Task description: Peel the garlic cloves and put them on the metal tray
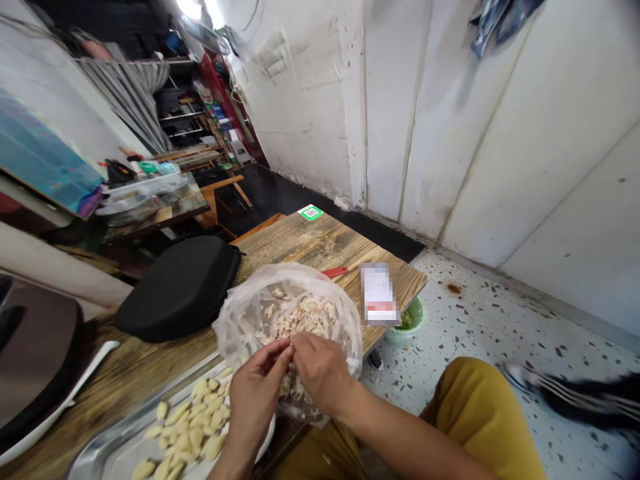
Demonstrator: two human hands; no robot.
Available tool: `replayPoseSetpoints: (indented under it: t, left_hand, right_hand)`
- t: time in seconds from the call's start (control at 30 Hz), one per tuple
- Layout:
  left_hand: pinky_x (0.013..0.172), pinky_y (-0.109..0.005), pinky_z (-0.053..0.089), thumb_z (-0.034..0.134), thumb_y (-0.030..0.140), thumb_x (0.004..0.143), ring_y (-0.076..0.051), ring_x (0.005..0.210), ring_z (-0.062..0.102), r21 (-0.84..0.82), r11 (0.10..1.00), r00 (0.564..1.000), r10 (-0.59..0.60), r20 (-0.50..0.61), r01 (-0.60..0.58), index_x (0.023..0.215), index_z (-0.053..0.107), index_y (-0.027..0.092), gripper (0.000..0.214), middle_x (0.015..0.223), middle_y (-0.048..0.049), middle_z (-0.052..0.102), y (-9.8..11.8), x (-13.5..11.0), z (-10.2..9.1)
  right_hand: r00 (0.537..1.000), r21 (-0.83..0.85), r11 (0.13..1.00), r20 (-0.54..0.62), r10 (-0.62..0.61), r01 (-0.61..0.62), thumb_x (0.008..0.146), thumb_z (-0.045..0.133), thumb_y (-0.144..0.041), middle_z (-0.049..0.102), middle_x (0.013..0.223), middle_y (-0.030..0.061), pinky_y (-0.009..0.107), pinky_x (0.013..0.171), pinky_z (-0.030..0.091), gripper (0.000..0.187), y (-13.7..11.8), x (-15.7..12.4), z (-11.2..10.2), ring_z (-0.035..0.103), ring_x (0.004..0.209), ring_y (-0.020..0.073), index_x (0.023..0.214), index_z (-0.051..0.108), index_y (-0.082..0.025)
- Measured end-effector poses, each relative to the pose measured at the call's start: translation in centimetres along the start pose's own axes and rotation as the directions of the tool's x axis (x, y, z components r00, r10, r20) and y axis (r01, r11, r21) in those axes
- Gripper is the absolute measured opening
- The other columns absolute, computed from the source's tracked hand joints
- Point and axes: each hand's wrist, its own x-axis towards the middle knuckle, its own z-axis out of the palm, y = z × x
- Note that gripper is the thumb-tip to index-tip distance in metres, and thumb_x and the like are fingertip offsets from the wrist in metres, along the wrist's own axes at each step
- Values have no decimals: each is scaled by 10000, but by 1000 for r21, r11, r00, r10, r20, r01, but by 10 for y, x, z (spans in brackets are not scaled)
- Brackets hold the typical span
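Peeled garlic cloves (pixel 193 427) on metal tray (pixel 100 457), left hand (pixel 255 397) and right hand (pixel 323 373) with fingertips pinched narrow, held item hidden, over plastic bag (pixel 300 290) of skins on wooden table (pixel 310 243)

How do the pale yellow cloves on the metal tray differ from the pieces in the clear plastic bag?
The peeled cloves are smooth and yellow; the bag pieces look whitish-brown and papery. The cloves lie uncovered, spread on the shiny metal tray; the pieces are heaped inside the clear plastic bag. Both are small and rest on the wooden table.
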Motion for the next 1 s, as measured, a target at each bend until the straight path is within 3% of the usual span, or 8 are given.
replayPoseSetpoints:
  t: [0.23,0.37,0.5,0.6,0.7,0.87,1.0]
  left_hand:
    - [651,-284,527,711,505,583,-223,779,648,-159,979,990,-113,88,126,923,629,110,528,862,-92,701,2,5,2]
    - [602,-249,505,683,506,635,-164,633,616,-124,986,990,-103,100,115,898,627,110,478,751,-53,686,-3,11,-3]
    - [597,-236,490,644,482,701,-145,603,595,-76,995,996,-55,68,60,892,622,133,399,706,-25,669,-10,15,-7]
    - [586,-237,489,646,482,700,-147,604,593,-112,992,996,-44,79,53,876,619,134,391,711,-29,668,-11,15,-5]
    - [580,-243,490,654,485,687,-152,596,592,-106,994,996,-29,80,38,872,622,130,401,698,-31,665,-10,13,-3]
    - [579,-254,496,650,505,679,-160,598,595,-84,996,998,-26,61,31,875,623,132,422,697,-36,664,-9,12,-3]
    - [578,-267,501,660,525,656,-165,589,597,-91,995,998,-26,57,31,856,630,128,445,690,-41,665,-6,11,-3]
  right_hand:
    - [998,53,997,25,-63,62,894,384,-169,624,890,112,312,743,448,286,2,-1,-3,572,831,210,1159,472,-108]
    - [995,148,989,100,11,-25,892,389,-162,642,895,93,273,695,445,319,-1,2,-11,589,783,186,1204,445,-122]
    - [990,242,964,119,80,-108,894,384,-169,642,785,27,223,641,405,206,1,7,-14,573,696,140,947,583,-179]
    - [976,90,975,105,192,-202,858,473,-190,621,691,21,239,606,364,175,8,10,-12,550,655,151,738,601,-181]
    - [956,-9,959,70,285,-285,807,573,-243,599,666,32,259,597,343,131,13,13,-11,532,650,171,701,588,-167]
    - [978,-32,985,121,169,-167,846,513,-238,587,698,36,274,626,345,177,15,19,-17,524,683,176,711,610,-177]
    - [969,-74,981,161,188,-178,818,511,-165,577,674,35,261,601,336,195,14,21,-17,526,670,163,655,616,-171]
